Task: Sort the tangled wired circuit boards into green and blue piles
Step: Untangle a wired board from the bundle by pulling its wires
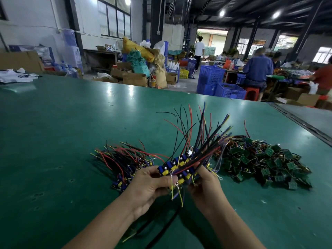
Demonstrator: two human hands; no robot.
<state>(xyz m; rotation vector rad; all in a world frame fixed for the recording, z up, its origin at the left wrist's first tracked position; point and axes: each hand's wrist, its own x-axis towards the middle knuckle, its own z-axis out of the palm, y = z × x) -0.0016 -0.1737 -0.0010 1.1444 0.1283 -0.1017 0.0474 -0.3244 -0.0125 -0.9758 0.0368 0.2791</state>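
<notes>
A bundle of blue circuit boards (181, 167) with yellow parts and red, black and purple wires fanning upward is held above the green table (62, 133). My left hand (149, 187) grips its left end and my right hand (204, 187) grips its right end. To the left, partly behind my left hand, a pile of blue boards (124, 162) lies with its wires spread out. On the right sits a large heap of green boards (265, 162) tangled in dark wires.
The table's far edge (161, 88) runs across the middle; a seam with a second surface (305, 121) runs at the right. Beyond are blue crates (219, 83), cardboard boxes, sacks and people working at other tables. Papers (16, 76) lie at the far left.
</notes>
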